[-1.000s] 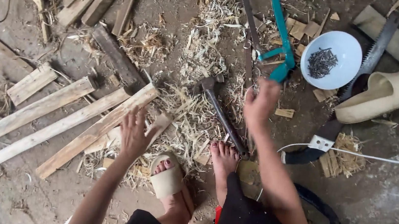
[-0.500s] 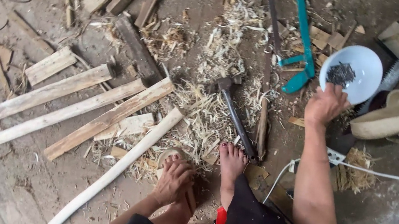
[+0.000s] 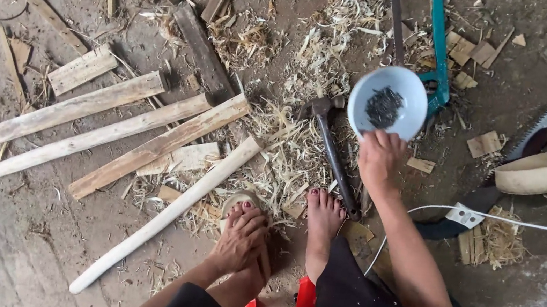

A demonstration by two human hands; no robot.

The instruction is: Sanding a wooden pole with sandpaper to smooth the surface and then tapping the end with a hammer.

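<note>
**Bowl of nails held above the hammer**

The right hand (image 3: 379, 162) grips the near rim of a round white bowl of dark nails (image 3: 388, 103), fingers closed on it. The bowl sits just right of the black-handled hammer (image 3: 332, 153) lying in wood shavings. The left hand (image 3: 240, 238), left of the hammer's handle end, rests fingers spread on the person's sandalled foot.

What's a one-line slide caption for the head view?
Seated person's right hand holds a white bowl of dark nails beside a hammer; left hand rests on the sandalled foot.
</note>
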